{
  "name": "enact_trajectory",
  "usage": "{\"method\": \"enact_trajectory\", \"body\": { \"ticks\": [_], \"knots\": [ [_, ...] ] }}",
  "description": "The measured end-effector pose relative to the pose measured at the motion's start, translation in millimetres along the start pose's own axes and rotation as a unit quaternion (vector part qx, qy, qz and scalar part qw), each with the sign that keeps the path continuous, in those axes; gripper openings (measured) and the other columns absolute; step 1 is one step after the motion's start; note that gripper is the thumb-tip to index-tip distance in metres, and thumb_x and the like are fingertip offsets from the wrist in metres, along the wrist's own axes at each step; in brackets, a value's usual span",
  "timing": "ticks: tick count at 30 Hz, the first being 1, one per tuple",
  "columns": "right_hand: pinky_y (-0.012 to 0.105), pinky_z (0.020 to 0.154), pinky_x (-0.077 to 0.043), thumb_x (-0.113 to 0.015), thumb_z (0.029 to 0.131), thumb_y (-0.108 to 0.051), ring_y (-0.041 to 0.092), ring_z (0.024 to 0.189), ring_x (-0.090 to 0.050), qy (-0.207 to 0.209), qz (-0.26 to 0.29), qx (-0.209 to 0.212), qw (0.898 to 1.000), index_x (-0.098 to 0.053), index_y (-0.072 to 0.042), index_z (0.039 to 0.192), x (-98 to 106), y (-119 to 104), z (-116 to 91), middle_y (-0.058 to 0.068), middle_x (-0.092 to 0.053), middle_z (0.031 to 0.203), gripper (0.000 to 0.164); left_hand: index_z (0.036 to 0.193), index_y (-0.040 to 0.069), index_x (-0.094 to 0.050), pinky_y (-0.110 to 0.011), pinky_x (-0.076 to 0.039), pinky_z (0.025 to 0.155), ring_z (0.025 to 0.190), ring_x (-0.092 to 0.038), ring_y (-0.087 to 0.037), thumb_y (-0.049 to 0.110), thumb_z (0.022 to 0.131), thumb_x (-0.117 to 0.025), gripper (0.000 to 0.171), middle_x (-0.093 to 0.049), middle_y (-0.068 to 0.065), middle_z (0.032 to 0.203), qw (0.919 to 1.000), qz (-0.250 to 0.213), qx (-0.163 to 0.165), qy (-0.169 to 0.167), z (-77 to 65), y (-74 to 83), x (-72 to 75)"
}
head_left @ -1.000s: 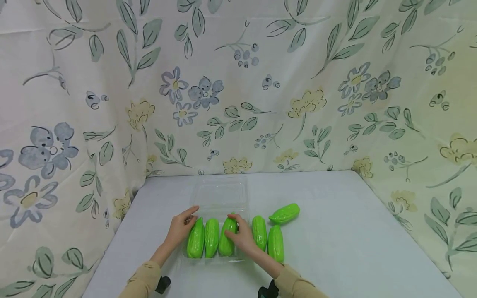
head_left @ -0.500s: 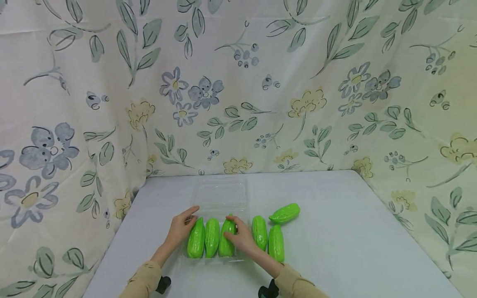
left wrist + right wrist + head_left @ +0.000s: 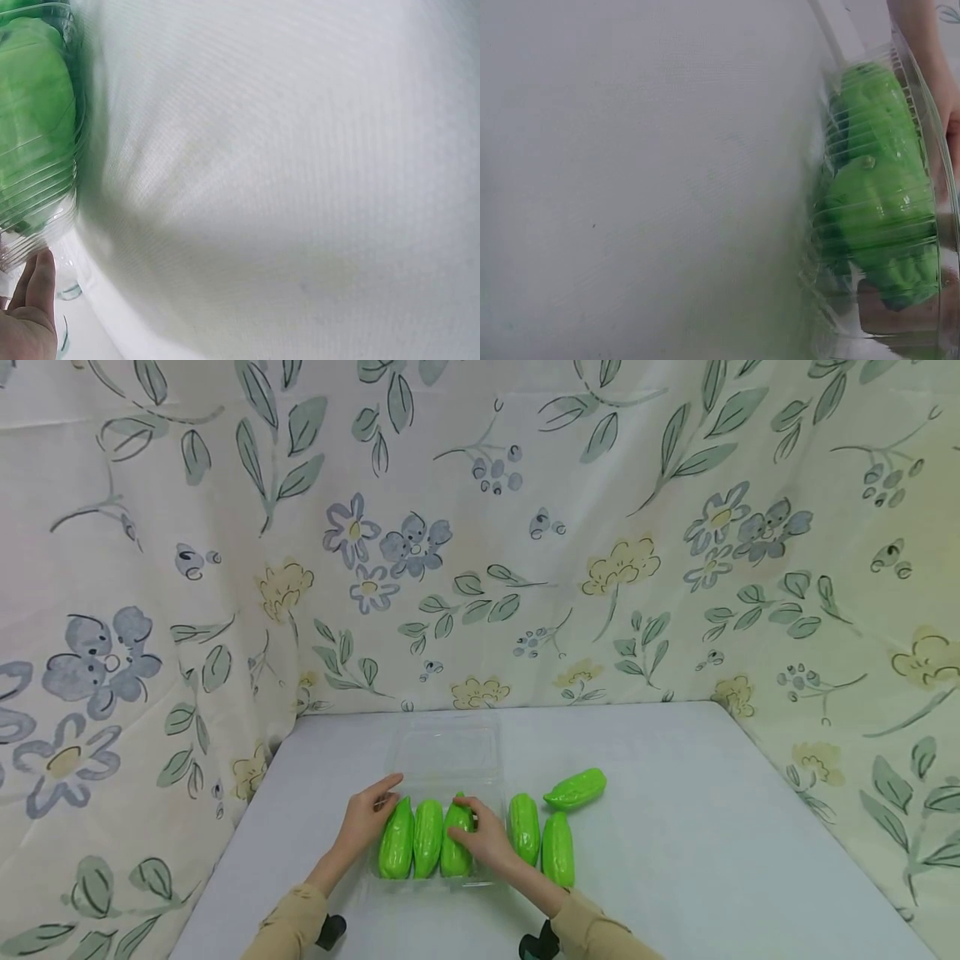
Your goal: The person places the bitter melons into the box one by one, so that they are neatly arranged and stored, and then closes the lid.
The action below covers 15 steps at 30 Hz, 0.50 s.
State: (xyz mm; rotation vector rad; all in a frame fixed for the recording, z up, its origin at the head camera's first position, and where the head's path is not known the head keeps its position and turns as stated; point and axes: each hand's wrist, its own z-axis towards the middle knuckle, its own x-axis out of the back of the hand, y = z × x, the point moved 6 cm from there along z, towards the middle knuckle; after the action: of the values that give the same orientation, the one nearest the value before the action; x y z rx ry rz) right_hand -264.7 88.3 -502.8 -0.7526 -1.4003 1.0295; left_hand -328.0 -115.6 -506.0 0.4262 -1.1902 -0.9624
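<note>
Nearest me were two tan sleeves point(image 3: 288, 920), and past them stood a clear plastic box point(image 3: 482, 877) on the desk point(image 3: 660, 827), three green gourds lying side by side in it. The right hand point(image 3: 483, 839) gripped the rightmost gourd point(image 3: 454, 857), fingers about its far end and thumb nearer. The left hand point(image 3: 367, 820) rested at the box's left side, by the leftmost gourd point(image 3: 396, 852); whether it pinched the wall I couldn't tell. The hands were apart, the middle gourd point(image 3: 427, 839) between them. The gourds shone, so I judged them firm, light and rather slippery; the thick body seemed a surer hold than the tapered tip. The box looked thin and bendy, best steadied gently by its wall. Right of it lay two loose gourds point(image 3: 557, 850), with a slanted gourd point(image 3: 575, 789) beyond. Farther back lay the box's lid point(image 3: 446, 753), then hung a flowered curtain point(image 3: 465, 635).
</note>
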Motion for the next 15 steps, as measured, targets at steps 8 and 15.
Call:
{"method": "enact_trajectory", "body": {
  "ticks": [8, 15],
  "knots": [
    [0.029, 0.071, -0.054, -0.066, 0.088, -0.013, 0.032, 0.099, -0.06, 0.002, 0.001, -0.002, 1.0, -0.051, 0.001, 0.131, -0.2, 2.8, -0.1, 0.023, -0.054, 0.13, 0.047, 0.126, 0.002, -0.06, -0.035, -0.059, 0.078, 0.088, -0.07, -0.025, -0.001, 0.089, -0.062, 0.037, -0.061, -0.016, 0.127, 1.0, -0.003, -0.005, 0.002, 0.0, 1.7, -0.3],
    [0.023, 0.068, -0.048, -0.065, 0.089, -0.016, 0.022, 0.096, -0.056, 0.009, -0.031, 0.0, 0.999, -0.054, -0.001, 0.13, -1.2, 2.3, -0.9, 0.02, -0.056, 0.129, 0.045, 0.126, 0.003, -0.06, -0.036, -0.059, 0.08, 0.091, -0.069, -0.026, 0.002, 0.09, -0.061, 0.036, -0.061, -0.015, 0.128, 1.0, -0.001, -0.003, 0.0, -0.6, 0.4, -0.1]
  ]
}}
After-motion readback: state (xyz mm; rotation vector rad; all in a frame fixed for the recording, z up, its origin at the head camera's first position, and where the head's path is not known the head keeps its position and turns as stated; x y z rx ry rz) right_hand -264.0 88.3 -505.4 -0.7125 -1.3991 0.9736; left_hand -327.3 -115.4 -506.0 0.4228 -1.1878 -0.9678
